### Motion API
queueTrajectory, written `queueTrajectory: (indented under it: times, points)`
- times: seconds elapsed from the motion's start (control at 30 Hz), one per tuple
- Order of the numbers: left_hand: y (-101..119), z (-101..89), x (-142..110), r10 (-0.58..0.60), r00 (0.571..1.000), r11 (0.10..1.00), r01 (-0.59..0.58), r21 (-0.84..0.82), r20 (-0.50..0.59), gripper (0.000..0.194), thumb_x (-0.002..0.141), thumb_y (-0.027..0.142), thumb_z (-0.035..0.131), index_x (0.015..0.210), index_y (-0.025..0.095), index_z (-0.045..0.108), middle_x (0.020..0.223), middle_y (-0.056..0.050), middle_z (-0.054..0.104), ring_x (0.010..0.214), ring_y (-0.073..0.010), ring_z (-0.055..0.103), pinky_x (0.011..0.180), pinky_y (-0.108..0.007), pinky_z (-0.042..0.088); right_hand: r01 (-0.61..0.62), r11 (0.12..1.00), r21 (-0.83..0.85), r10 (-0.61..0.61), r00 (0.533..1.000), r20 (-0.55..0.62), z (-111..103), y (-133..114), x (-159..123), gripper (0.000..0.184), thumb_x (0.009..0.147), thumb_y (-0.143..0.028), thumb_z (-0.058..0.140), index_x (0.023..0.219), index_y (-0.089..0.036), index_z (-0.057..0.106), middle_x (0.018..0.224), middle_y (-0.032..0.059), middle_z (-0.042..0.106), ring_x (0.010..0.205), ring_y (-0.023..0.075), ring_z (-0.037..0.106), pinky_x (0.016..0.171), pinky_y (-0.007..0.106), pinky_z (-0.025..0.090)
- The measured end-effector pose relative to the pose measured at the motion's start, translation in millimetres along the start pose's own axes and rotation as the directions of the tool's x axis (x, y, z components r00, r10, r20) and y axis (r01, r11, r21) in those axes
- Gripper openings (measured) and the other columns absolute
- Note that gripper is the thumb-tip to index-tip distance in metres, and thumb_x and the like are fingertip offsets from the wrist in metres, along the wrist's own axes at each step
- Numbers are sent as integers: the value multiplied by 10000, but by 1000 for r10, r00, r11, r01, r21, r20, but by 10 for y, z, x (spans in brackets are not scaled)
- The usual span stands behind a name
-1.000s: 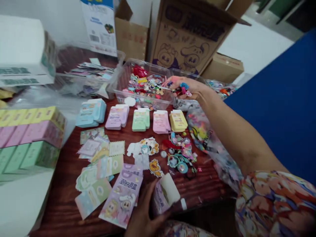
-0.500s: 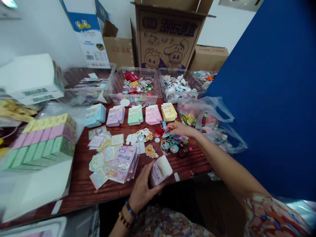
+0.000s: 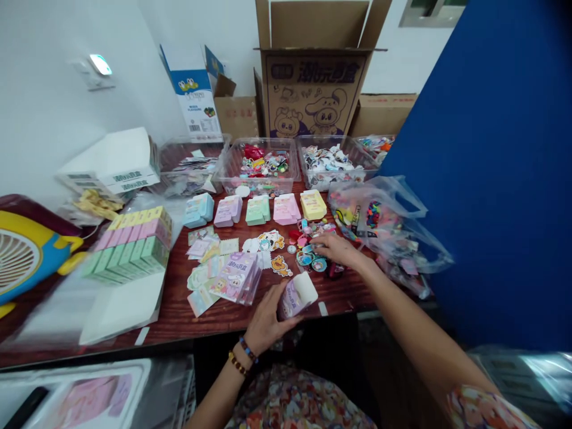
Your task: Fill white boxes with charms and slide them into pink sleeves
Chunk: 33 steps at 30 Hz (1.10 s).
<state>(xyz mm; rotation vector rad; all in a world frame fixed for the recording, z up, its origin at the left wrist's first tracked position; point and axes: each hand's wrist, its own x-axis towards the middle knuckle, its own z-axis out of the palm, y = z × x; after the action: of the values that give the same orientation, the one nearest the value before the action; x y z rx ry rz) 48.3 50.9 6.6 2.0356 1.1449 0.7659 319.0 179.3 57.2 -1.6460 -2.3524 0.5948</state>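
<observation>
My left hand (image 3: 268,319) is wrapped round a small purple box (image 3: 292,300), tilted, its open end facing up and to the right. My right hand (image 3: 335,249) reaches over a pile of small trinkets (image 3: 308,257), mixed hair ties and colourful charms, with its fingers stretched into the pile and the tips partly hidden. Left of the pile lie cut-out stickers (image 3: 280,266), among them an orange cartoon figure. A stack of purple printed packets (image 3: 236,275) rests near the left hand, partly over loose paper cards (image 3: 203,298).
Five small pastel boxes, including a yellow one (image 3: 313,205), stand in a row. Behind them are clear plastic tubs (image 3: 261,183) of trinkets and stickers. A clear bag (image 3: 379,205) lies right, beside a blue panel (image 3: 500,179). A tray of packed boxes (image 3: 129,247) sits left.
My right hand has moved from the upper part of the trinket pile down and to the right over it. My left hand still holds the purple box. The head view has shifted left.
</observation>
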Motion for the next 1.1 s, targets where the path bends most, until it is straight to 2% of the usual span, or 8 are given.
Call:
queueTrajectory:
  times: [0.1,0.23,0.3,0.43,0.53,0.67,0.93,1.1]
  points:
    - [-10,8,2,-18,998,999,16,-39,-66,703,823,374,704,1423,228,369,1422,-124,512,1315,-275,501,1125,-447,395,-23,999,42,26,995,-95,14,74,-120,325,927,-275,539,1207,-205,689,1254,88,669,1172,229,593,995,313,422]
    - [-76,44,6,-115,978,990,98,-105,-171,694,797,380,725,1380,207,392,1397,-126,531,1296,-279,517,1120,-470,388,-165,986,-11,158,957,-242,29,95,-286,287,911,-252,532,1121,-230,727,1213,81,678,1109,251,613,905,329,460]
    - [-94,62,11,-151,969,982,124,-142,-198,711,773,389,748,1364,201,401,1379,-129,546,1282,-281,527,1112,-471,395,-212,977,-37,195,944,-267,67,35,-376,278,926,-263,497,1067,-223,733,1143,79,694,1030,239,631,841,312,459]
    - [-76,84,2,-192,954,975,159,-159,-228,721,746,387,768,1348,202,417,1353,-124,571,1257,-287,550,1097,-478,411,-157,985,-73,141,972,-190,212,-160,-538,229,926,-312,521,926,-230,734,982,45,707,917,203,642,727,260,429]
    - [-72,95,-33,-194,948,976,162,-143,-252,707,756,394,756,1348,201,421,1361,-120,570,1263,-288,550,1101,-477,412,-142,970,-196,116,984,-138,324,-241,-606,222,908,-359,568,1028,-240,711,1062,63,659,895,211,644,682,263,416]
    - [-99,118,-103,-177,939,982,151,-109,-295,710,767,390,746,1365,207,410,1377,-121,558,1282,-297,538,1107,-485,408,-123,929,-349,93,990,-103,398,-217,-655,247,951,-311,510,1126,-266,678,1136,66,599,885,190,642,679,263,416]
    - [-19,109,-153,-42,971,996,21,-89,-235,696,808,325,727,1400,244,370,1402,-116,494,1310,-279,483,1130,-488,362,9,959,-282,-46,991,-125,435,-167,-861,255,962,-239,495,1078,-276,719,1077,50,613,839,145,619,589,220,354]
    - [82,31,-137,23,984,989,-48,-138,-177,697,803,336,743,1404,273,397,1386,-107,497,1308,-276,472,1124,-476,370,89,955,-282,-108,993,-54,399,-195,-1026,284,953,-199,498,1118,-280,713,997,52,657,815,143,632,587,215,345]
